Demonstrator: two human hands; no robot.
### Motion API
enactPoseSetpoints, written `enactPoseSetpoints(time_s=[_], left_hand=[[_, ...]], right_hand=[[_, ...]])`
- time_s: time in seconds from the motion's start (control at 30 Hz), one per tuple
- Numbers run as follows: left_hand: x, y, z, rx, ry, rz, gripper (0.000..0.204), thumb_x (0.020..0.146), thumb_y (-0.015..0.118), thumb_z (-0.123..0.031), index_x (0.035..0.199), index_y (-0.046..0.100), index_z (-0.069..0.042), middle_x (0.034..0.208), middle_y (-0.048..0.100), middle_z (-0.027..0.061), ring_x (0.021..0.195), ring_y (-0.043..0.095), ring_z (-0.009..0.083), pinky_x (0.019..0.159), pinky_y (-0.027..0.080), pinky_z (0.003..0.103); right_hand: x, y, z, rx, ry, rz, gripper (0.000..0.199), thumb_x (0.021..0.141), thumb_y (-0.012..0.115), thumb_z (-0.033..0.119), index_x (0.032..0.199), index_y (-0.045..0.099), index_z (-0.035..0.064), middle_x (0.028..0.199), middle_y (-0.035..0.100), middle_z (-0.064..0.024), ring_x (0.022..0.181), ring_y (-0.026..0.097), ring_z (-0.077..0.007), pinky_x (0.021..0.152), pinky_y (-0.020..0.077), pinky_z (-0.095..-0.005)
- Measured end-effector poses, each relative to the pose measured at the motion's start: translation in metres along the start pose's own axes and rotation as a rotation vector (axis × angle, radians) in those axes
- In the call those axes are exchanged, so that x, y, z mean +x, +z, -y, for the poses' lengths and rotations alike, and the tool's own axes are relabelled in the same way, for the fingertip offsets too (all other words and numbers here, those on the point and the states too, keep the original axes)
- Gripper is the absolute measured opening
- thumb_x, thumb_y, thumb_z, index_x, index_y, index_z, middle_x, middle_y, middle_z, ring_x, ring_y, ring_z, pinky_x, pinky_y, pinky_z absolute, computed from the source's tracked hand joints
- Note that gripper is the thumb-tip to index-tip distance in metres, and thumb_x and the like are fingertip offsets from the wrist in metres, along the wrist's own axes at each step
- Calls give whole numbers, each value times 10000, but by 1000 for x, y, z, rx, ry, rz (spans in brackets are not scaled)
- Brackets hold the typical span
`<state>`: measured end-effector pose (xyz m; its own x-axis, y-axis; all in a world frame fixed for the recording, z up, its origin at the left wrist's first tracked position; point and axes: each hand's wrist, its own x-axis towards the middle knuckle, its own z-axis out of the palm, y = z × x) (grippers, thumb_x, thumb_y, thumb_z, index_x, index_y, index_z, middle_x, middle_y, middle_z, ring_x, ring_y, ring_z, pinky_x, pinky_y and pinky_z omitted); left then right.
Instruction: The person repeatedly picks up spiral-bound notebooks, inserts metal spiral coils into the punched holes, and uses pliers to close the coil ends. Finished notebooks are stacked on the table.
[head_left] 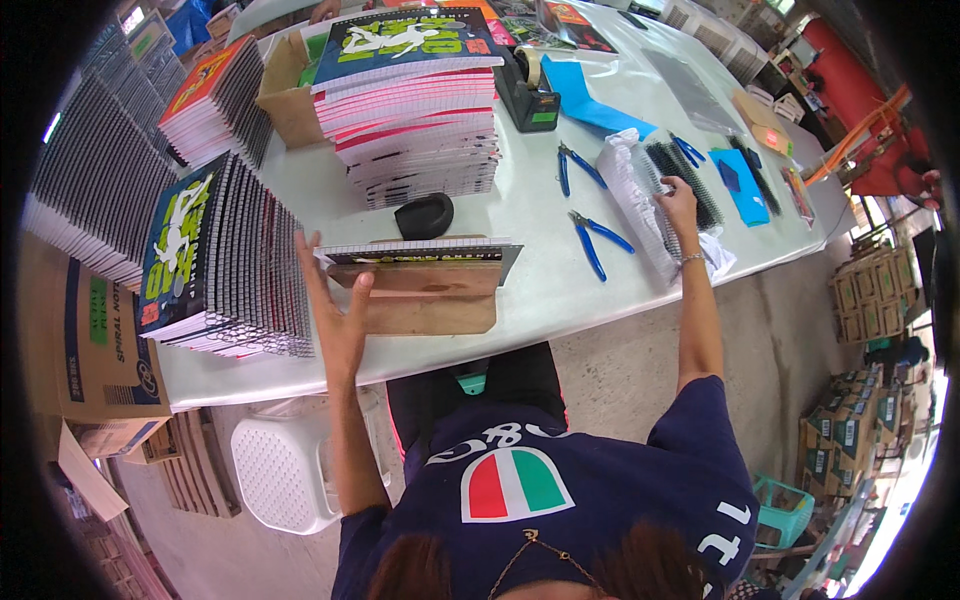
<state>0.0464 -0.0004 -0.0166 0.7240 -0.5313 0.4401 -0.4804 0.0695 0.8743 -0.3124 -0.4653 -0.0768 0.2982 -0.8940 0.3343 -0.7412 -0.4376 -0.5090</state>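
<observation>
My left hand [335, 300] is spread flat against the left end of a notebook block [420, 255] that stands on a brown wooden jig [430, 300] at the table's near edge. My right hand [680, 200] reaches far right onto a clear bag of black spiral binding coils [665, 175], fingers touching the coils. Whether it grips a coil cannot be told.
A tall stack of spiral notebooks [410, 110] stands behind the jig, more stacks [225, 265] to the left. Two blue pliers [597, 240] [578, 165], a black tape dispenser [527, 95], a black pad [424, 215], cardboard boxes [95, 350], a white plastic stool [285, 470] below.
</observation>
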Motion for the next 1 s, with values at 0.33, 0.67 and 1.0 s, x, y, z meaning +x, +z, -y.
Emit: enactPoseSetpoints(time_s=[0.33,0.67,1.0], left_hand=[[-22,75,-70,498,384,2,703,790,784,-368,1391,509,-128,1428,435,134,1427,286,338,1139,23,632],[-8,111,-71,583,352,18,425,775,771,-401,1077,657,-124,1288,493,95,1365,357,303,1142,32,636],[-8,109,-66,587,415,28,236,736,777,-318,866,658,-160,891,564,13,998,526,231,1137,159,532]], right_hand=[[-26,-67,128,164,-287,-94,302,942,561,89,1223,656,33,1111,682,-148,1025,616,-203,920,455,-273],[-129,-63,262,498,-389,453,231,918,652,134,1124,717,51,920,614,-57,833,537,-153,776,427,-268],[-138,-57,275,566,-440,537,214,881,695,129,1084,739,74,891,630,-70,835,558,-167,748,420,-300]])
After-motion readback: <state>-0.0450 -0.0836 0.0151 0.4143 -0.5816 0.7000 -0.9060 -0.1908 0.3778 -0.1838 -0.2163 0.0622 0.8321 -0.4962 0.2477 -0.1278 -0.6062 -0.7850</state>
